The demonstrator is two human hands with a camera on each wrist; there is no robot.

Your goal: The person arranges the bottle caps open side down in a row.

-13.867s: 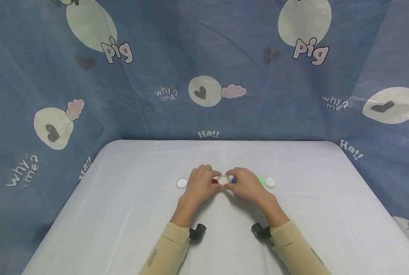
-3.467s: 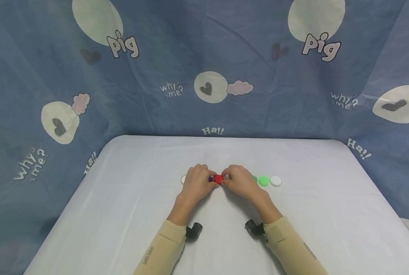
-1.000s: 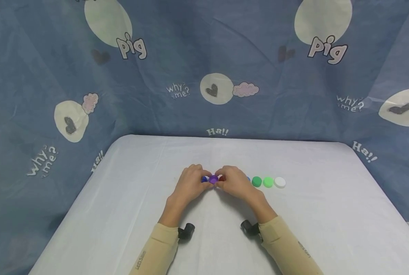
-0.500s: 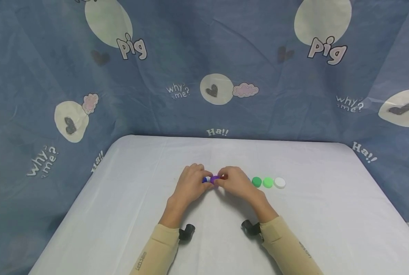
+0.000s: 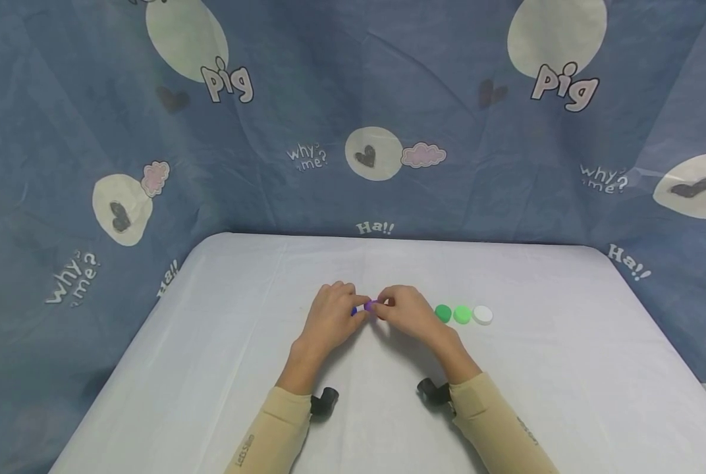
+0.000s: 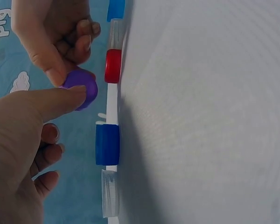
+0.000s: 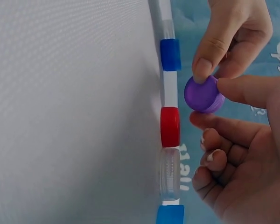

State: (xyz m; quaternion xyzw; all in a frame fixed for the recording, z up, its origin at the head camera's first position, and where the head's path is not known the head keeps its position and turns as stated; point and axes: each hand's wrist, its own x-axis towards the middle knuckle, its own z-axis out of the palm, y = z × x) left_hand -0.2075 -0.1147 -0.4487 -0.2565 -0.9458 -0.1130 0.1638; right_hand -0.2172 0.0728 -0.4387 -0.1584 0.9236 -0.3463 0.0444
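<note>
Purple cap (image 6: 87, 88) is up off the white table (image 5: 258, 368), tipped so its flat face looks back at the wrist cams, above the gap between red cap (image 6: 113, 66) and dark blue cap (image 6: 107, 144). Both hands on it. Left hand (image 5: 327, 311): thumb laid over the face, pinching it, I think; index mostly hidden. Right hand (image 5: 408, 315): pinching the rim, thumb on one side, index on the other; its remaining fingers curl beneath. Main risk, my read: a slip. Smooth plastic, fingertip contact only, so if one hand lets go before the other has a firm grip, it drops. On edge it could roll too. Second: hands pulling against each other would spin or flick it. Third: knuckles are near the row, so a low sweep could nudge red, dark blue or the clear cap (image 6: 109, 193) out of line. Green cap (image 5: 443, 313), light green cap (image 5: 462, 315) and white cap (image 5: 483, 315) look less exposed, just right of the right hand.
</note>
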